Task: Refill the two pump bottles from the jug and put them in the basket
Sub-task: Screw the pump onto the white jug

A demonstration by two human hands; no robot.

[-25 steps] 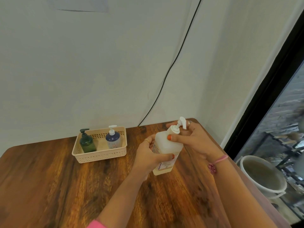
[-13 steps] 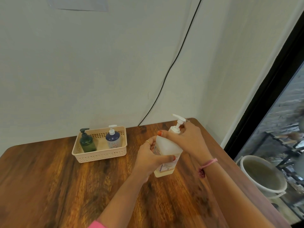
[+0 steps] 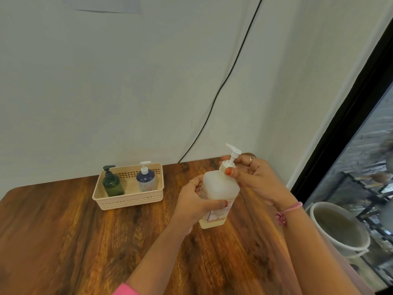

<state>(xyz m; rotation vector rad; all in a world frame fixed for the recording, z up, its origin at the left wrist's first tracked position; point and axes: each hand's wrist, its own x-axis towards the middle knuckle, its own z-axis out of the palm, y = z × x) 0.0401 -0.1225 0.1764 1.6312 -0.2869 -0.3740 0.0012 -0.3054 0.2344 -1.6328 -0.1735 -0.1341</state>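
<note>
A large translucent white jug with a white pump top stands on the wooden table, a little pale liquid at its bottom. My left hand grips the jug's body from the left. My right hand pinches the pump's collar at the jug's neck. A beige basket sits at the back left of the table. Inside it stand a dark green pump bottle on the left and a blue pump bottle with a white pump on the right.
A black cable runs down the white wall to the table's back edge. A white bucket stands on the floor off the table's right edge, beside a dark window frame.
The pump head has turned from pointing right to pointing left and away as my right hand twists the collar. The jug has stayed in place in my left hand.
</note>
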